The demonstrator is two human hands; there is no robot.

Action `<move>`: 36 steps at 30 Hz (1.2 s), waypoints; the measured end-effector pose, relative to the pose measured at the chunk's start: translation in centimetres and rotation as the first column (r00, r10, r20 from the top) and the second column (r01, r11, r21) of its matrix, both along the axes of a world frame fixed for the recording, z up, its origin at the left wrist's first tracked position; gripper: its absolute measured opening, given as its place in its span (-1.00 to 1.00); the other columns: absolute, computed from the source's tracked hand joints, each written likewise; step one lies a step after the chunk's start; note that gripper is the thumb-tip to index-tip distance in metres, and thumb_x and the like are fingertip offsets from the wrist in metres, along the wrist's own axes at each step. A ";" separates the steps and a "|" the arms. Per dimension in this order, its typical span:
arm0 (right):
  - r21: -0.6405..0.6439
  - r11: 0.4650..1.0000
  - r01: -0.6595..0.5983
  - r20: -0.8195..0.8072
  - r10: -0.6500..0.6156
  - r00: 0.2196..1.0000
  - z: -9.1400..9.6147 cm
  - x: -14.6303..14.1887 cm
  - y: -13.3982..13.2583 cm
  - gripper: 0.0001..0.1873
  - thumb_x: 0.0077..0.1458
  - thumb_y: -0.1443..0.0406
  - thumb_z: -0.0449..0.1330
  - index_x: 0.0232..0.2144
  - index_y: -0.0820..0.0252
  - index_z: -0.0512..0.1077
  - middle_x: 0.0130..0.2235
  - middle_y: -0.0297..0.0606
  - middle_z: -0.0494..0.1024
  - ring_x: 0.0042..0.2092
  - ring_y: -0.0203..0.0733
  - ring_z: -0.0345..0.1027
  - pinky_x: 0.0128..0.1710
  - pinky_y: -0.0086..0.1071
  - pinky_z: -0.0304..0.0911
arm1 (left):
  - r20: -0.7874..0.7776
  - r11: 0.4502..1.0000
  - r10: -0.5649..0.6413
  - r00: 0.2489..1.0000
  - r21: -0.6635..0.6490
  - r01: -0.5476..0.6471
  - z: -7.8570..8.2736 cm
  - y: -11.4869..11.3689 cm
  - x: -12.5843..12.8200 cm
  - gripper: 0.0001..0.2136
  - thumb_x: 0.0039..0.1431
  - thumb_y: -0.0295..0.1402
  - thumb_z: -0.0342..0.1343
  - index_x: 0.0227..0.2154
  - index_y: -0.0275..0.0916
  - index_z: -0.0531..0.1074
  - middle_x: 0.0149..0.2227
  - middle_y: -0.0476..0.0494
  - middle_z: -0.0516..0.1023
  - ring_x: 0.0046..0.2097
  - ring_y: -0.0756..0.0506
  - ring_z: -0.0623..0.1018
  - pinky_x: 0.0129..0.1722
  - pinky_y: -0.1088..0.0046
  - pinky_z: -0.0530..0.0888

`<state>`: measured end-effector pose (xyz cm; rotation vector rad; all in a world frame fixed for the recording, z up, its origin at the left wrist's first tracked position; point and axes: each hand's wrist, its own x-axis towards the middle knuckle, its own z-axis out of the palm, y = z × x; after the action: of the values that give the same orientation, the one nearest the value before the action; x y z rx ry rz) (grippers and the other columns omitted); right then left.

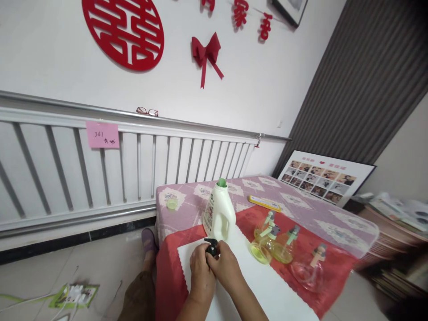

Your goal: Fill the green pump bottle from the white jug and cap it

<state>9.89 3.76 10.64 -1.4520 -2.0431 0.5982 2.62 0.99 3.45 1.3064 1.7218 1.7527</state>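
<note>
Both hands, left hand [201,273] and right hand [224,264], clench a black spray head [211,246] at lower centre; a slip could knock the detergent bottle [218,213] just behind.

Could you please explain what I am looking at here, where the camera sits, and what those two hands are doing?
There is one picture, taken by a camera worn on a person's head, looking forward and down. No machine: the left hand and right hand are the person's own. Together they grip a small black spray-pump top above a white mat on the table. Just behind stands a white detergent jug with a green spout. To the right lie three clear spray bottles, two holding yellowish liquid. A green cap and a yellow strip lie farther back.
</note>
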 end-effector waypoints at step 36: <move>-0.067 0.987 -0.149 -0.181 0.135 0.974 1.4 1.1 0.0 -0.79 -0.09 0.35 0.14 -0.32 0.16 0.47 -0.27 -0.23 0.55 -0.19 -0.11 0.45 -0.13 -0.30 0.32 | -0.041 0.998 -0.056 0.998 0.030 0.058 -0.6 -0.3 -0.4 -0.71 0.21 -0.41 -0.10 -0.02 -0.22 0.32 -0.01 -0.28 0.51 0.05 -0.21 0.47 0.12 0.00 0.38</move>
<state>11.02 3.81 12.04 -1.2555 -2.0141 0.8455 2.20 0.71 2.86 1.3990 1.6681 1.7390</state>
